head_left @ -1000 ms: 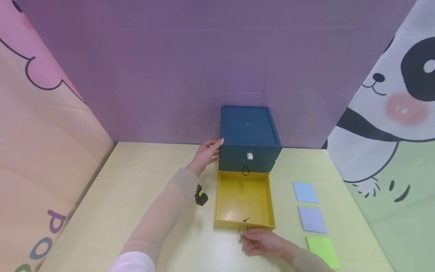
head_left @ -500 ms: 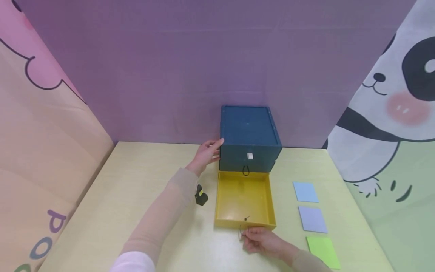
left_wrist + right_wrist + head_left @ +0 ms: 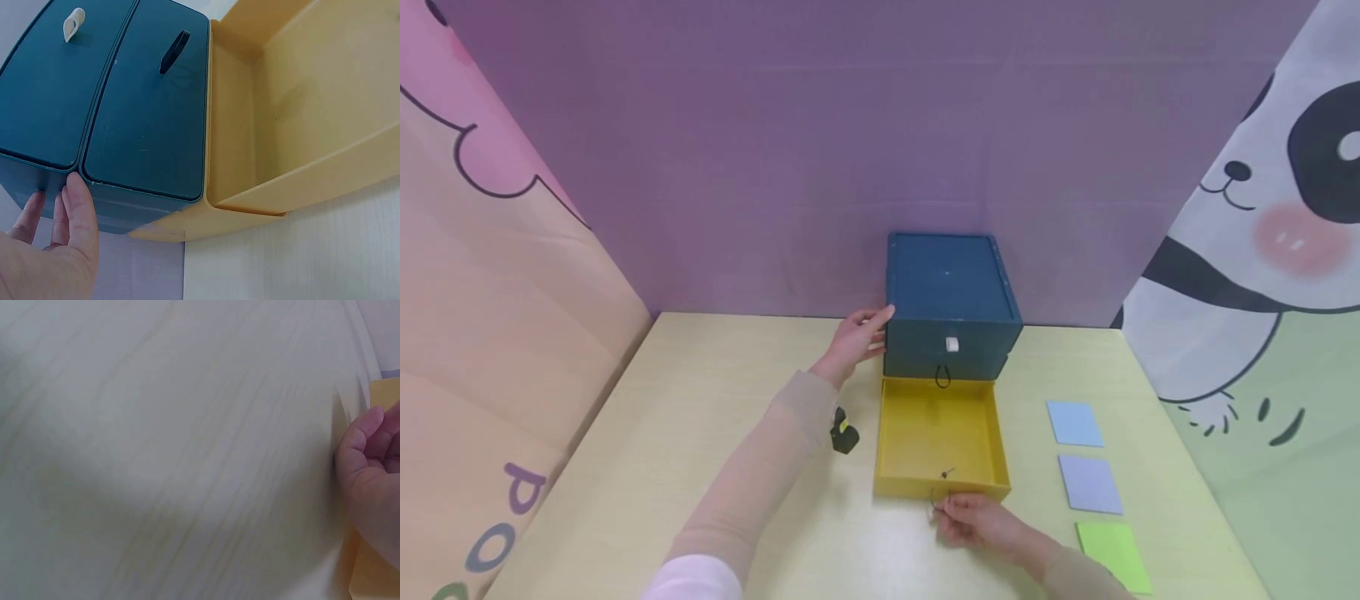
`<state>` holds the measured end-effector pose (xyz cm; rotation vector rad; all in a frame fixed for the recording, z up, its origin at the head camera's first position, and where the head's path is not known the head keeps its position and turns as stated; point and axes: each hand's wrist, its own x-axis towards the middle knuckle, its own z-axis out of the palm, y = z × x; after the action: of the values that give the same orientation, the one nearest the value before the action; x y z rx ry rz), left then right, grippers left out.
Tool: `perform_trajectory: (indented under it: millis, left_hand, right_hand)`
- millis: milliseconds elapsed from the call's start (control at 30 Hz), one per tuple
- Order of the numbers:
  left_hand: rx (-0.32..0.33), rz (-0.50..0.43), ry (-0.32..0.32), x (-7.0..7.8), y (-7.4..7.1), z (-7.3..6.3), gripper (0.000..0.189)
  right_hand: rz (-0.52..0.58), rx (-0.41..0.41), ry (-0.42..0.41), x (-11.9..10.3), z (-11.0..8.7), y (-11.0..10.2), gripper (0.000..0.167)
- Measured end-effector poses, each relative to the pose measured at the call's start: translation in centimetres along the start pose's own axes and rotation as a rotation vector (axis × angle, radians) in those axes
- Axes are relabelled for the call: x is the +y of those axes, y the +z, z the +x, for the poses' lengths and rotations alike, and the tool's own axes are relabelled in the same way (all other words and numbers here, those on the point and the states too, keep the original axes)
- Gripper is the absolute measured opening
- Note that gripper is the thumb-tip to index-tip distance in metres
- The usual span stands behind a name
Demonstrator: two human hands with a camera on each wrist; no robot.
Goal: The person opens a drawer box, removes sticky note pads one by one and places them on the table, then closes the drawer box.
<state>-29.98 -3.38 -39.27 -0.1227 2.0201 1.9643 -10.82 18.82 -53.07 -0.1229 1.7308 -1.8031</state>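
A small cabinet [image 3: 953, 279] with dark blue upper drawers stands at the back of the table. Its lowest level is a yellow drawer [image 3: 940, 425], pulled far out toward the front with a knotted dark cord inside near the front wall. My left hand [image 3: 853, 337] rests against the cabinet's left side; in the left wrist view its fingers [image 3: 80, 212] lie extended along the blue wall. At the drawer's front, my right hand [image 3: 973, 521] has curled fingers and pinches the thin dark cord loop [image 3: 933, 500]. The right wrist view catches this hand only at its right edge.
A black object with a yellow patch [image 3: 844, 432] lies left of the drawer, near my left sleeve. To the right lie a light blue square [image 3: 1074, 423], a lilac square [image 3: 1090, 483] and a green square [image 3: 1112, 557]. A purple cloth [image 3: 775, 167] hangs behind the table.
The yellow drawer's front and my right hand have shifted slightly back toward the cabinet. My left hand has stayed in place.
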Motion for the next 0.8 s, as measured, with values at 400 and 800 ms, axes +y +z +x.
perform_trajectory:
  millis: [400,800]
  left_hand:
    - [0.004,0.005,-0.004,-0.1,0.0,0.1,0.055]
    - [-0.012,-0.011,0.026,-0.3,-0.1,0.2,0.053]
  right_hand:
    - [-0.018,0.02,0.001,-0.9,0.6,-0.8,0.04]
    - [0.061,0.051,0.019,-1.0,1.5,-1.3,0.043]
